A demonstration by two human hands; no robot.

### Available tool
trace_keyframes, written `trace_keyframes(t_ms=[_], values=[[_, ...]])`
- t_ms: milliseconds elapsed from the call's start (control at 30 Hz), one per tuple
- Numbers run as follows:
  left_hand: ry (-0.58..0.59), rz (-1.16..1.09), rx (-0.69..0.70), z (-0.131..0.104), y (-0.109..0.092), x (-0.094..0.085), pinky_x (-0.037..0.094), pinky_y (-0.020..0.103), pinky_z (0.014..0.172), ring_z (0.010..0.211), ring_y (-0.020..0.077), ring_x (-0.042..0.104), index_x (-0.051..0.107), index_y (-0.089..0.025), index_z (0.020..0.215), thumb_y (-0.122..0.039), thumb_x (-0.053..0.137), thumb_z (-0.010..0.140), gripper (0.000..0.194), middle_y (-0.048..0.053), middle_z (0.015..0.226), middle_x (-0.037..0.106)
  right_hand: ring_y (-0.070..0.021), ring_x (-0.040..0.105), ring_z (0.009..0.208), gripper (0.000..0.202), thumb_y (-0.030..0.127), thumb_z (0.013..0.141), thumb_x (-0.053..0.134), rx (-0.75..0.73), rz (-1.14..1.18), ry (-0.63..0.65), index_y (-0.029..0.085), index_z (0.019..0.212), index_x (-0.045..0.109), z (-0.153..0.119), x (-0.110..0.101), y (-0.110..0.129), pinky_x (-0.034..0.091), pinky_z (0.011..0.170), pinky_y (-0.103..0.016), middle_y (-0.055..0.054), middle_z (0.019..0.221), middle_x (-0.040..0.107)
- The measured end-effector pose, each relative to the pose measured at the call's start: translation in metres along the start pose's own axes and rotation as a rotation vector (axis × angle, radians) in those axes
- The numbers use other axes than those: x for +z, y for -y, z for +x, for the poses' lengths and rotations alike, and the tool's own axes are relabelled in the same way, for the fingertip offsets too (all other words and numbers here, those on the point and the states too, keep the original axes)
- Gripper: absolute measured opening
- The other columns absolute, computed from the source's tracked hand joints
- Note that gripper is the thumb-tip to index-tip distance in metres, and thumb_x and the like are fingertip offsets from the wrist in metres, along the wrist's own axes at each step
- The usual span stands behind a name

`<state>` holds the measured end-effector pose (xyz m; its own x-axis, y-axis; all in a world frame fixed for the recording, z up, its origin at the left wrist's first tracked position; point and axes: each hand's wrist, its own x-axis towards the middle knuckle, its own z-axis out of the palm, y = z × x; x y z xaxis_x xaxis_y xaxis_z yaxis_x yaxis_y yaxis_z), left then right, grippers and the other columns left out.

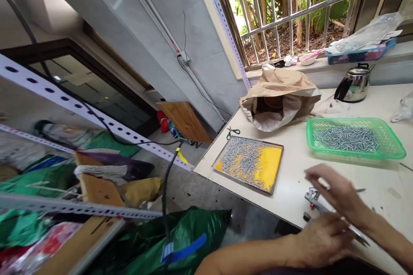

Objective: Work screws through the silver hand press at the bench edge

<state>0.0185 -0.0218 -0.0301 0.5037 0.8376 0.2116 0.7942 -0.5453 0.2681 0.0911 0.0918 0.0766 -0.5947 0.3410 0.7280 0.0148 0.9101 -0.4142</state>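
Observation:
My right hand (338, 191) reaches in from the right, over a small metal device (314, 200) with a red part, near the table's front edge. Its fingers curve forward and seem to meet at the tips; anything pinched there is too small and blurred to name. My left hand (325, 238) is just below and nearer to me, its fingers curled in beside the device. What it grips is hidden. A pointed metal tip (361, 237) shows beside the left hand. Left of the hands lies a shallow tray (272, 167) with a yellow bottom, partly covered in small metal pins (240, 157).
A green plastic basket (395, 148) holds many more metal pins. Behind stand an open paper bag (290, 90) and a steel kettle (356, 84). Green-handled scissors (232, 131) lie at the table's left edge. A dark green sack (193, 227) and perforated shelf rails (97, 116) are at left.

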Motion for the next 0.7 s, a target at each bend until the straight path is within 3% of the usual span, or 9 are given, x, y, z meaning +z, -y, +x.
trace_keyframes(t_ms=[67,133,200,267,367,467,567,700], values=[[-0.131,0.071,-0.098,-0.018,0.025,-0.021,0.049,0.031,0.079,0.084,0.0166,0.060,0.066,-0.016,0.095,-0.025,0.045,0.094,0.023,0.008,0.086,0.066,-0.0139,0.061,0.072,0.009,0.022,0.092,0.050,-0.016,-0.187,-0.155,0.023,0.099,0.056,0.020,-0.026,-0.019,0.050,0.064,-0.026,-0.001,0.082,0.064],[-0.298,0.259,-0.371,-0.039,0.057,-0.049,0.047,0.030,0.069,0.075,0.0165,0.056,0.066,-0.017,0.090,-0.019,0.045,0.093,0.021,0.007,0.079,0.063,-0.0178,0.061,0.072,0.020,0.031,0.095,0.045,0.014,-0.448,-0.151,0.021,0.096,0.061,0.030,-0.049,-0.044,0.051,0.061,-0.030,-0.006,0.083,0.064],[-0.271,0.421,-0.632,-0.056,0.090,-0.076,0.045,0.031,0.069,0.078,0.0186,0.054,0.067,-0.018,0.084,-0.018,0.048,0.092,0.020,0.007,0.079,0.062,-0.0258,0.061,0.076,0.046,0.046,0.096,0.029,0.140,-0.678,-0.073,0.017,0.102,0.065,0.025,-0.064,-0.063,0.049,0.054,-0.037,-0.014,0.090,0.063],[-0.147,0.480,-0.782,-0.069,0.118,-0.095,0.043,0.031,0.070,0.081,0.0201,0.052,0.067,-0.017,0.079,-0.017,0.050,0.090,0.020,0.007,0.080,0.062,-0.0250,0.060,0.070,0.055,0.051,0.096,0.022,0.261,-0.665,0.022,0.017,0.108,0.064,0.005,-0.067,-0.066,0.047,0.049,-0.036,-0.015,0.093,0.062],[0.052,0.473,-0.814,-0.078,0.143,-0.103,0.041,0.032,0.071,0.086,0.0214,0.052,0.068,-0.016,0.075,-0.019,0.053,0.089,0.021,0.008,0.083,0.062,-0.0182,0.061,0.063,0.045,0.049,0.095,0.029,0.321,-0.360,0.184,0.023,0.102,0.065,-0.044,-0.051,-0.044,0.050,0.052,-0.030,-0.008,0.083,0.063],[0.145,0.461,-0.781,-0.080,0.154,-0.097,0.040,0.032,0.071,0.088,0.0219,0.052,0.068,-0.016,0.076,-0.018,0.052,0.090,0.022,0.008,0.084,0.062,-0.0153,0.064,0.064,0.039,0.048,0.095,0.033,0.393,-0.220,0.258,0.025,0.099,0.064,-0.096,-0.029,-0.017,0.051,0.053,-0.025,-0.004,0.081,0.062],[0.174,0.446,-0.741,-0.079,0.158,-0.095,0.040,0.032,0.072,0.089,0.0222,0.052,0.068,-0.015,0.076,-0.015,0.051,0.089,0.021,0.009,0.086,0.062,-0.0138,0.062,0.058,0.036,0.047,0.095,0.034,0.458,-0.217,0.318,0.025,0.096,0.063,-0.132,-0.015,-0.002,0.047,0.048,-0.023,-0.002,0.075,0.059],[0.115,0.366,-0.700,-0.074,0.152,-0.102,0.043,0.033,0.074,0.087,0.0226,0.054,0.066,-0.014,0.074,-0.009,0.051,0.085,0.020,0.010,0.084,0.064,-0.0136,0.060,0.057,0.031,0.036,0.097,0.032,0.438,-0.289,0.344,0.024,0.094,0.061,-0.145,-0.012,0.005,0.044,0.047,-0.024,-0.001,0.073,0.057]])
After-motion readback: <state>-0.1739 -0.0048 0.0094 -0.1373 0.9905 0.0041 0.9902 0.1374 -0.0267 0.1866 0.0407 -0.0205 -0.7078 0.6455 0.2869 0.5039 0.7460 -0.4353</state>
